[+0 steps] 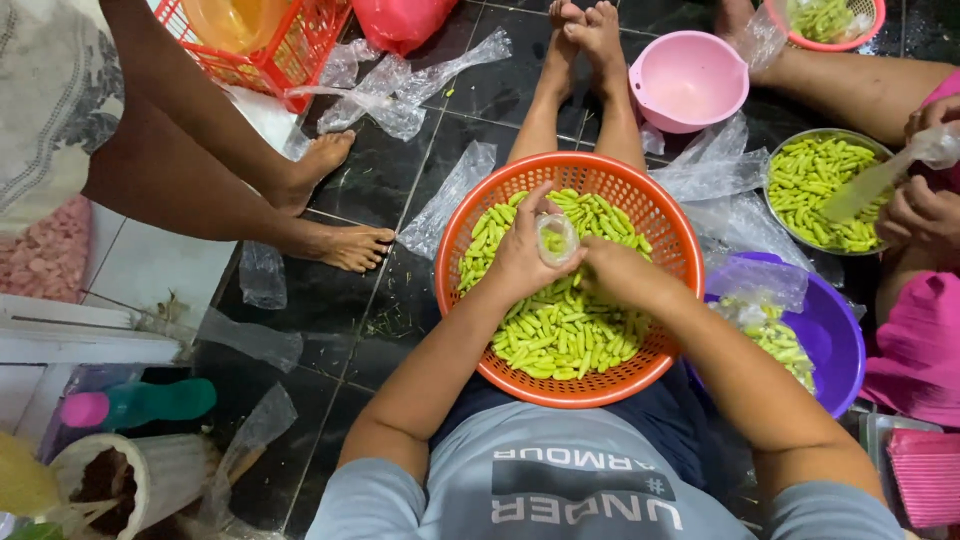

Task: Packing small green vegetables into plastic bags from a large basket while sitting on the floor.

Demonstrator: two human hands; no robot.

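Observation:
An orange plastic basket point(660, 215) rests on my lap, filled with many small green pods point(565, 335). My left hand point(520, 255) holds a small clear plastic bag point(556, 238) open above the pods. My right hand point(612, 268) sits right beside the bag, fingers at its mouth, and appears to grip a few pods or the bag's edge. Both hands hover over the middle of the basket.
A purple basin point(835, 345) at my right holds filled bags of pods. A pink bowl point(690, 85) and a metal bowl of pods point(822, 185) lie ahead. Another person's hands point(925, 205) fill a bag at right; someone's legs point(330, 235) at left. Empty clear bags point(405, 90) litter the dark tiled floor.

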